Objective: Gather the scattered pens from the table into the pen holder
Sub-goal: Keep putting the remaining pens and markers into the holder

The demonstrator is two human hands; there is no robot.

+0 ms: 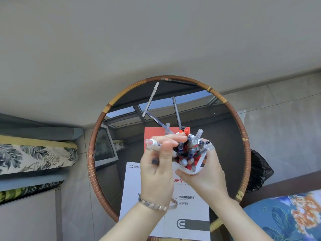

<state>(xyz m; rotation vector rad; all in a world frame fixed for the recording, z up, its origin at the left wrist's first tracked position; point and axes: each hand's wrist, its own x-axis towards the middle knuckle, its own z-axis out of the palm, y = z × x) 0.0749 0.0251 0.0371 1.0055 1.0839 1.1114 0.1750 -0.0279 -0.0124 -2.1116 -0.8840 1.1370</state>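
The right hand [206,173] cups the clear pen holder [190,159] from below, lifted off the round glass table [231,136] near its centre, fingers wrapped on the holder's wall, and it is crammed with caps pointing every way. The left hand [157,164] is closed around a white-barrelled pen [153,143], its fingertips right at the holder's mouth, so the feed-in looks to be the step under way. To do it well, I'd say tip that pen upright, aim for a gap between the packed barrels and keep the holder level so nothing spills. Plenty left on the glass: a white pen [150,99] at about 11 o'clock from the holder, a grey pen [176,110] at 12, a blue-tipped clear pen [159,123] crossing under the white one, and a dark pencil [178,81] right on the far rim at 12. A red booklet [152,134] lies under the holder's spot and a white manual [166,214] at 6 o'clock. The crowding inside is the real obstacle; a forced push could pop a neighbour out.
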